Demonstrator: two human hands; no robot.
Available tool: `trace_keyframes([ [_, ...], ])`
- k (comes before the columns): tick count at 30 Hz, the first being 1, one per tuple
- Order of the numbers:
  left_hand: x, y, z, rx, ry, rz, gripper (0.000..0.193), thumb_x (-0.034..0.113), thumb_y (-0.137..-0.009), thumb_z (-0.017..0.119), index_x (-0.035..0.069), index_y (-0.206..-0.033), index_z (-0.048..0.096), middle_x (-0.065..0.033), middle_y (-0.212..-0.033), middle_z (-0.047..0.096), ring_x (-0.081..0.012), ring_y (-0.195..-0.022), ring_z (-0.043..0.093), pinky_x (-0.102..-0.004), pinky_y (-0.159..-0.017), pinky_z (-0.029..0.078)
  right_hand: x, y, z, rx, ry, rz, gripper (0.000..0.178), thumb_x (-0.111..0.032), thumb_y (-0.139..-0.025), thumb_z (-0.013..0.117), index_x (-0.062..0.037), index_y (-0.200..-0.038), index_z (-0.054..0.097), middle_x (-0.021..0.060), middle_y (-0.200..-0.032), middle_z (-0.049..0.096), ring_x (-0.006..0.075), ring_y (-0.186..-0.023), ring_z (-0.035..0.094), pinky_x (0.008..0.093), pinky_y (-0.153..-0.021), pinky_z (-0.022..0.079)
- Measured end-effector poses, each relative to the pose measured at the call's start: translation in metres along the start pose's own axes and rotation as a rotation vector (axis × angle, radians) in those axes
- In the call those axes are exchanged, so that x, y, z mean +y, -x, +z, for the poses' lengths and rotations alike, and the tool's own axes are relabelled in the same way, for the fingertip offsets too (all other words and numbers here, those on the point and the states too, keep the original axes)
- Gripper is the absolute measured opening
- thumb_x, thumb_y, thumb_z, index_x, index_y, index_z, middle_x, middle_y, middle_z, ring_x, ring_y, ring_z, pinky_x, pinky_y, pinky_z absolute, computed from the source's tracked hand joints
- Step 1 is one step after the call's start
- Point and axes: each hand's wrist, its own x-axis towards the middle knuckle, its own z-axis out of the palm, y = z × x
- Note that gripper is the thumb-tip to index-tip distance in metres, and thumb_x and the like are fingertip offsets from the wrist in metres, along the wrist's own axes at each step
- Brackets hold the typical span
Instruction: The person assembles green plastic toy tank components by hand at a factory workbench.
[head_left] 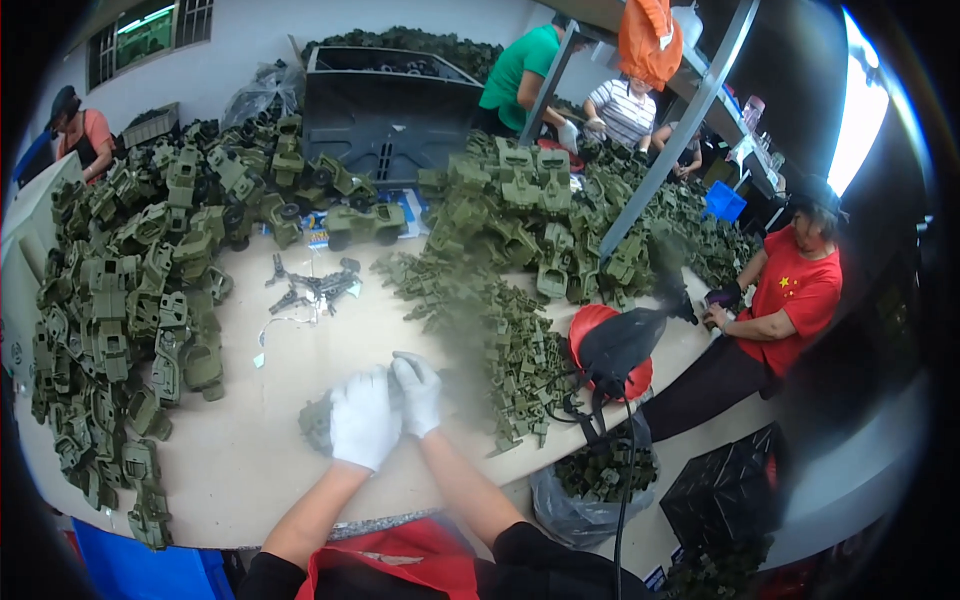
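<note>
Both my hands wear white gloves and meet low over the near middle of the table. My left hand [362, 420] is closed over an olive-green toy vehicle [317, 426], whose end sticks out on the left. Beside it, my right hand [417, 393] has its fingers bent and pressed together against the same toy, which the gloves mostly hide. Beyond the hands lies a small cluster of dark grey-green parts [318, 287] with thin wires. A toy jeep [366, 222] with wheels stands farther back.
Toy vehicle bodies [110, 330] are heaped along the left. Small green parts [520, 370] and more vehicles [540, 190] pile up on the right. A red bowl [635, 380] sits by a black cover at the right edge. A slanting metal post [680, 130] and several people stand beyond.
</note>
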Motion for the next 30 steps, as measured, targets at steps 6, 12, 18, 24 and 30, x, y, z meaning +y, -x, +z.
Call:
trace_keyframes([
  [6,-0.013,-0.002,-0.017,-0.063,0.125,0.023,0.056,0.025,-0.073,0.068,0.002,-0.121,0.052,-0.0116,-0.099,0.061,-0.0268,-0.099,0.057,-0.042,-0.088,0.042,-0.015,0.008,-0.002,-0.083,0.002,-0.066,0.022,-0.01,-0.092,0.06,0.0018,-0.11,0.065,0.0086,-0.099,0.067,0.0147,-0.09,0.062,0.0273,-0.083,0.05],
  [12,-0.038,-0.004,-0.038,0.051,0.471,-0.16,0.07,0.027,-0.058,0.085,0.004,-0.119,0.06,-0.0154,-0.1,0.064,-0.0327,-0.093,0.062,-0.0429,-0.081,0.05,-0.046,0.015,-0.007,-0.441,-0.132,-0.221,0.059,-0.012,-0.081,0.067,0.0014,-0.135,0.049,0.0121,-0.123,0.059,0.0228,-0.115,0.055,0.0339,-0.102,0.042],
  [18,-0.023,0.004,-0.005,0.235,0.452,-0.16,0.071,0.029,-0.057,0.085,0.002,-0.118,0.059,-0.0143,-0.1,0.062,-0.0337,-0.091,0.06,-0.0439,-0.079,0.049,-0.067,0.005,-0.022,-0.536,-0.092,-0.139,0.061,-0.014,-0.079,0.071,0.0036,-0.134,0.05,0.0133,-0.13,0.058,0.0218,-0.117,0.056,0.0344,-0.102,0.042],
  [24,-0.019,-0.005,-0.009,0.246,0.496,-0.053,0.068,0.026,-0.058,0.083,0.005,-0.117,0.057,-0.0116,-0.103,0.062,-0.033,-0.094,0.059,-0.0434,-0.08,0.047,-0.078,-0.002,-0.031,-0.567,-0.113,-0.104,0.061,-0.009,-0.079,0.069,0.0054,-0.134,0.049,0.0193,-0.125,0.059,0.0238,-0.115,0.057,0.0344,-0.102,0.044],
  [30,-0.015,0.003,-0.013,0.274,0.483,-0.04,0.072,0.024,-0.056,0.084,0.008,-0.119,0.054,-0.0096,-0.107,0.062,-0.0324,-0.098,0.059,-0.0438,-0.084,0.044,-0.071,0.001,-0.035,-0.624,-0.141,-0.127,0.063,-0.006,-0.078,0.064,0.0051,-0.137,0.046,0.0204,-0.127,0.058,0.0239,-0.115,0.057,0.0336,-0.101,0.044],
])
